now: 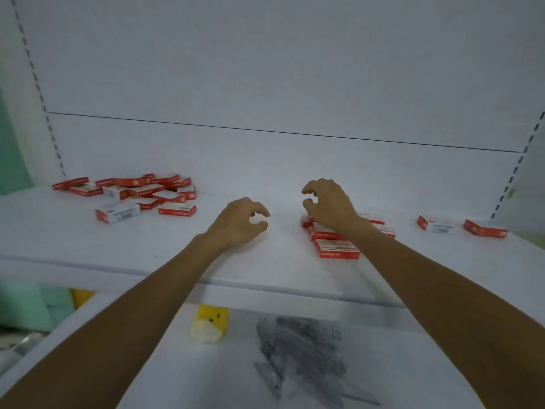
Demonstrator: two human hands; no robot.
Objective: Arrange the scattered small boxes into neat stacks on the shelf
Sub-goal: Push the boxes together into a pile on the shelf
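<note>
Several small red-and-white boxes lie in a loose heap (138, 193) at the back left of the white shelf (265, 267). A smaller cluster of boxes (333, 246) sits right of centre, partly hidden under my right wrist. Two single boxes (436, 225) (485, 228) lie further right. My left hand (240, 222) hovers over bare shelf at the centre, fingers loosely curled, holding nothing. My right hand (327, 205) is raised just above the cluster's left end, fingers curled and empty.
Slotted uprights (513, 175) frame the white back panel on both sides. Below the shelf's front edge a lower shelf carries a yellow packet (209, 323) and a grey smudged patch (303, 346). A green wall shows at far left.
</note>
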